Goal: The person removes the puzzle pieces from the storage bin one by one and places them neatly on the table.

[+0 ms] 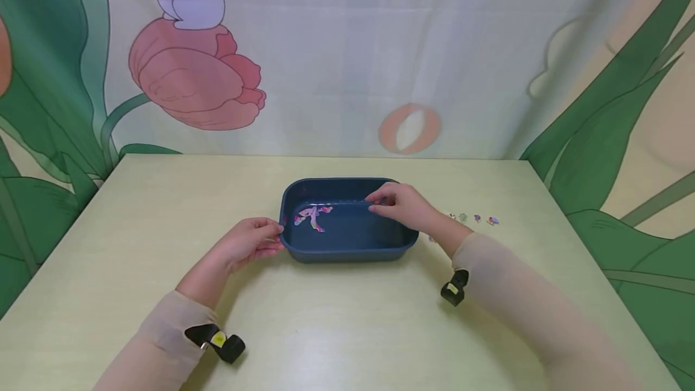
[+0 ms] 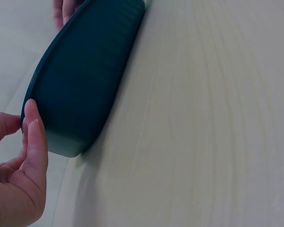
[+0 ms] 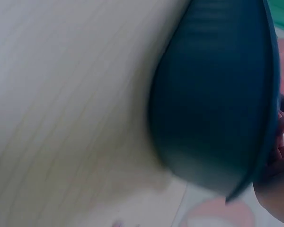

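Observation:
A dark blue rectangular basin (image 1: 347, 252) with rounded corners rests on the table. My left hand (image 1: 255, 239) pinches its left rim between thumb and fingers; in the left wrist view the left hand (image 2: 21, 165) has its fingers against the outer wall. Inside the basin, toward the left, lies a pink multicoloured flat shape (image 1: 313, 217) with several arms. My right hand (image 1: 404, 205) reaches over the right wall, bent fingers and thumb pointing left above the basin floor. I cannot tell whether anything is between those fingertips. In the right wrist view the basin (image 3: 213, 104) partly hides the right hand (image 3: 279, 165).
Several small colourful flat pieces (image 1: 478, 218) lie on the pale wood table (image 1: 347, 324) to the right of the basin, some beside my right forearm. A printed curtain (image 1: 326, 77) hangs behind the table's far edge.

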Demonstrator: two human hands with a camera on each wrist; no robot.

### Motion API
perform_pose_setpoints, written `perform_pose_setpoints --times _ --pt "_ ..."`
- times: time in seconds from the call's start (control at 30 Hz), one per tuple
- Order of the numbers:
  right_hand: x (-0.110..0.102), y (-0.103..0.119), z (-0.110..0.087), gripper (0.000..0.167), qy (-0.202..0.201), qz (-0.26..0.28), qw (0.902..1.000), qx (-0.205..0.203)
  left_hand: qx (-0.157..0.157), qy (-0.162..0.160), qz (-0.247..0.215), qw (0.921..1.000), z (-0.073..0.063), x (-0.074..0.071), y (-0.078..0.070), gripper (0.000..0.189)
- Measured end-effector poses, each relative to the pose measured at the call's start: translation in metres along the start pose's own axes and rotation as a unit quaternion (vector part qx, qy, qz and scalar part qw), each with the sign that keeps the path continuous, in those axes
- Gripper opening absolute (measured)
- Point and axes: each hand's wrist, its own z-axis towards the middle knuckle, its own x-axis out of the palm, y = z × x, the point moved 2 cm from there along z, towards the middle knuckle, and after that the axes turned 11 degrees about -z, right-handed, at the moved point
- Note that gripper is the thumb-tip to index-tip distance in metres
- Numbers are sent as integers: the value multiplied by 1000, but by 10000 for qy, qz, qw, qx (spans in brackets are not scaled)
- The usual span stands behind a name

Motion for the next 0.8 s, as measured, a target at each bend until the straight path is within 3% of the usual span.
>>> perform_pose_setpoints --times 0.3,0.6,0.8 --pt "37 24 36 32 767 -79 9970 -87 2 40 -78 10000 1 -1 2 31" --pt "68 32 61 64 1606 -971 9814 -399 6 -1 -45 10000 0 -1 2 28" --pt "80 32 65 74 2004 -1222 9718 -210 0 24 -6 10000 1 -1 2 29"
